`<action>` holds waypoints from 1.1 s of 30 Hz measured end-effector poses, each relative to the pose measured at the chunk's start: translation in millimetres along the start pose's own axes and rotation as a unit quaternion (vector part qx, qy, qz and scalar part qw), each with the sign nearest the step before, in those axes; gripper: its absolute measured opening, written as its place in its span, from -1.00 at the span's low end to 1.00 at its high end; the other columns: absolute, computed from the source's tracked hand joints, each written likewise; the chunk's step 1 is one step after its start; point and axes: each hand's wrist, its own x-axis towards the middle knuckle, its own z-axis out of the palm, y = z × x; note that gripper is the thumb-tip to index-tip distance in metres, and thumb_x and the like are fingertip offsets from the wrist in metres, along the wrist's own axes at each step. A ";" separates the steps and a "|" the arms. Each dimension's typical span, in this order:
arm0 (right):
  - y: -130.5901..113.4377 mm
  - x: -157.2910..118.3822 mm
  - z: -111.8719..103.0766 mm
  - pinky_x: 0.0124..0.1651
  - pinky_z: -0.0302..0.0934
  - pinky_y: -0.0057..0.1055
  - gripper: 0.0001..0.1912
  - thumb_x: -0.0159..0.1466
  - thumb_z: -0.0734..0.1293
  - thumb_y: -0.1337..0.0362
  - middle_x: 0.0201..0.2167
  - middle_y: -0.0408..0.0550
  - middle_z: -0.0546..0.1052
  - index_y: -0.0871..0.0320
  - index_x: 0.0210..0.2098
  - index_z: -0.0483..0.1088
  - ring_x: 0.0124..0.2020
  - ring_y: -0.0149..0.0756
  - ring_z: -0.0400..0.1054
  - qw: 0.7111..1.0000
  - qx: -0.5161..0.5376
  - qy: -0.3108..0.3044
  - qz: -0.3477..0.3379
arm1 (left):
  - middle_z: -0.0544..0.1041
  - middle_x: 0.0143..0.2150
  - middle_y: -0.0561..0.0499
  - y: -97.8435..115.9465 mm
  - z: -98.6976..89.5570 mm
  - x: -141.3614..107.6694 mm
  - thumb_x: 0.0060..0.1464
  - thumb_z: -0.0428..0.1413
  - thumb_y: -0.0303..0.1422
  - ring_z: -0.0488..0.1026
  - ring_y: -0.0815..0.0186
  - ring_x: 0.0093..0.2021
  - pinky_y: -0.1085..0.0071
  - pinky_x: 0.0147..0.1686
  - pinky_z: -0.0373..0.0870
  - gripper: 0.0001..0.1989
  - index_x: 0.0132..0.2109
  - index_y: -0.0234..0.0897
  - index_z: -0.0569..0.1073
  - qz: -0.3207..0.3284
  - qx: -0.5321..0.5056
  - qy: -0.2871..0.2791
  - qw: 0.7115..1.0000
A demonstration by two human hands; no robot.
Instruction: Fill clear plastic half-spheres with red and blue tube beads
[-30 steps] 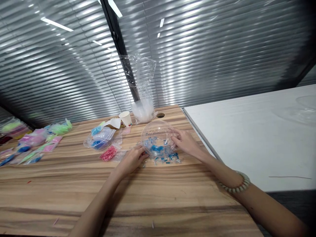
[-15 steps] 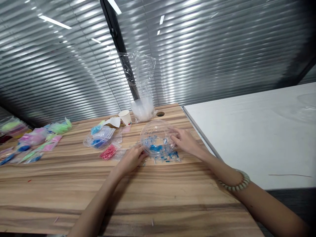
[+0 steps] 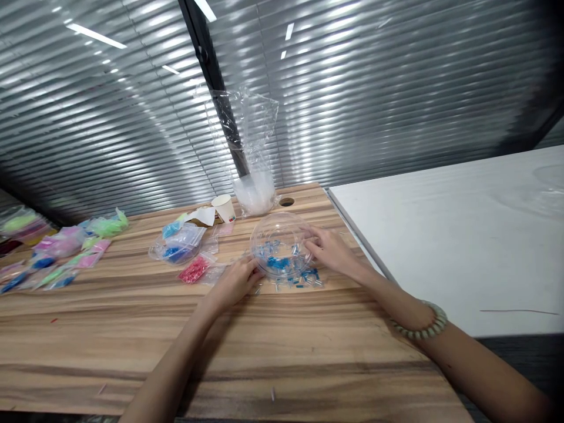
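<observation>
A round clear plastic bowl [image 3: 282,220] stands near the table's far right part. Small blue tube-like pieces [image 3: 311,277] lie around its near side, and more blue shows in it or through its clear wall; I cannot tell which. My left hand [image 3: 240,275] is closed at the bowl's lower left edge, its fingertips partly hidden by the rim. On the right side, my right hand [image 3: 328,248] has its fingers bent round the rim, with the thumb side toward me.
Left of the bowl lie a bag of red pieces [image 3: 194,269], a clear container with blue contents [image 3: 178,249] and a paper cup [image 3: 224,208]. A plastic bag of white cups [image 3: 255,192] stands behind. Colourful bags [image 3: 66,244] lie far left; a white table [image 3: 440,235] adjoins on the right.
The view has shifted very slightly. Both hands and the bowl stay practically where they were.
</observation>
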 end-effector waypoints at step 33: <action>0.8 0.1 0.3 -0.39 0.17 -0.48 -0.62 0.26 0.18 0.34 -0.34 -0.04 0.57 0.24 0.05 0.36 -0.47 -0.32 0.42 0.998 -0.057 -0.019 0.000 | 0.47 -0.03 -0.11 3.4 -1.4 -1.7 0.21 -0.08 -0.33 0.40 0.16 -0.03 0.25 -0.03 0.32 -0.76 -0.04 -0.26 0.38 -0.009 0.035 -0.010 0.999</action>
